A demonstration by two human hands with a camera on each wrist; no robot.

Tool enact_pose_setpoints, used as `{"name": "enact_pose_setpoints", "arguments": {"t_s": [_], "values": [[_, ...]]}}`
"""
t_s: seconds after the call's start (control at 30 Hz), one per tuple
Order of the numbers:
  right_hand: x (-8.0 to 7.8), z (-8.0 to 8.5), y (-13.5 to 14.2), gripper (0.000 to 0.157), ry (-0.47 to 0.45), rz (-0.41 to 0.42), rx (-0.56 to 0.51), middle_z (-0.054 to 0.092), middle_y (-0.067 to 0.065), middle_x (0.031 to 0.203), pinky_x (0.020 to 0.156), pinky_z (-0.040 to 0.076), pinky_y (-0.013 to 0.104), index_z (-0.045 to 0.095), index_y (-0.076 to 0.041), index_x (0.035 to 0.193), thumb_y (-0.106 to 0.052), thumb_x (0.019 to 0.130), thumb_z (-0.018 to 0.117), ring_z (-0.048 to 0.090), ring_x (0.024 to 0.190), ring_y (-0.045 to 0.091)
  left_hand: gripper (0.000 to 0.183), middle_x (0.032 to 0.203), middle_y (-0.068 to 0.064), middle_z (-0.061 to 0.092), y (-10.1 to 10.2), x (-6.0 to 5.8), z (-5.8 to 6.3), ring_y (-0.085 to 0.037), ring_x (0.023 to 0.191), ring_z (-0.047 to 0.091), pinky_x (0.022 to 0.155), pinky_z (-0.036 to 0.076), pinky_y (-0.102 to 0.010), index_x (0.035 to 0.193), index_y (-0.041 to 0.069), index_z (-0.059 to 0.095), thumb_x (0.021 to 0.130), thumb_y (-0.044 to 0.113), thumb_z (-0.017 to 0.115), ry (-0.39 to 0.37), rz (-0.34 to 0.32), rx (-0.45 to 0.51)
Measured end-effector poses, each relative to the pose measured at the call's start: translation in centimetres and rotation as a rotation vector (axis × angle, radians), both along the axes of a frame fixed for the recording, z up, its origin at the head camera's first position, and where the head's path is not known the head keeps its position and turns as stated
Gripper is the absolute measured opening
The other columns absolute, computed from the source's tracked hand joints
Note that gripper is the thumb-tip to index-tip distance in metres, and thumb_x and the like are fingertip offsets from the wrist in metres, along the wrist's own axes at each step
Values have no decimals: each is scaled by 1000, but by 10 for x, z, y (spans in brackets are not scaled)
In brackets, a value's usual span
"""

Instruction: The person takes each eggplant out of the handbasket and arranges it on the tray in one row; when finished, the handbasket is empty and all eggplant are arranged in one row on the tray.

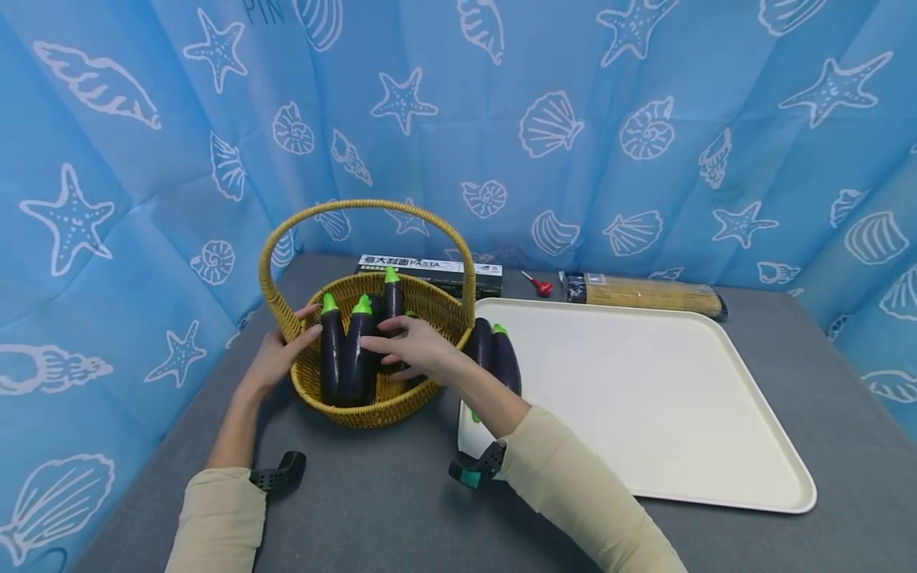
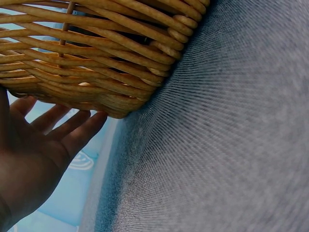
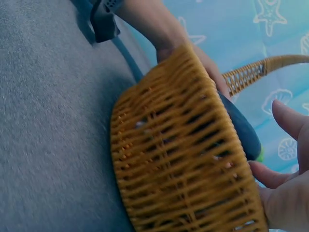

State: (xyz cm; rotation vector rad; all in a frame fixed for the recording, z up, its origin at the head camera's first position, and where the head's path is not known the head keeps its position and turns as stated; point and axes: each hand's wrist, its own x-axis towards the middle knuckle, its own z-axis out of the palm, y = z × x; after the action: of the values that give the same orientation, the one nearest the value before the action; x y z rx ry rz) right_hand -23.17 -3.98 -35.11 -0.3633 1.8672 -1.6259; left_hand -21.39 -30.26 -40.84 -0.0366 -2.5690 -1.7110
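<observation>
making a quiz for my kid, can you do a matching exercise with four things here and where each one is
Things:
1. basket
2. tray
3. pasta box
4. spaghetti pack

Places:
A. behind the tray, by the curtain
B. between the two hands
C. behind the basket
D. right of the basket

Pairs: 1-B, 2-D, 3-C, 4-A
</observation>
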Motion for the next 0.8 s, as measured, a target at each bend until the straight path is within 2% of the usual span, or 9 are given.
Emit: {"name": "enact_pose_setpoints", "arguments": {"t_s": [0.2,0.43,0.6,0.8], "values": [[5,-3,-12,64,23,-25,49,59,10,111,78,54,44,44,-10,140,-36,87,71,60,102,28,63,143,-28,35,0,0,0,-44,122,43,97,36,-59,151,15,31,97,39,54,2,-9,10],[10,-5,-25,76,72,-81,117,60,8,104,72,56,42,38,-11,143,-37,82,76,62,94,24,63,146,-26,31,0,0,1,-44,125,39,99,34,-60,151,15,31,97,40,54,-4,-13,16],[14,-6,-31,80,106,-95,172,59,10,106,69,56,40,35,-12,145,-30,81,78,63,86,22,63,147,-25,29,-1,0,0,-44,128,36,100,32,-60,151,13,31,98,38,54,12,-20,21],[13,-7,-33,76,85,-100,181,57,11,107,69,56,40,35,-11,145,-23,83,77,62,90,24,65,146,-25,30,-1,-1,-1,-43,129,36,101,32,-60,151,13,31,97,40,54,3,-14,18]]}}
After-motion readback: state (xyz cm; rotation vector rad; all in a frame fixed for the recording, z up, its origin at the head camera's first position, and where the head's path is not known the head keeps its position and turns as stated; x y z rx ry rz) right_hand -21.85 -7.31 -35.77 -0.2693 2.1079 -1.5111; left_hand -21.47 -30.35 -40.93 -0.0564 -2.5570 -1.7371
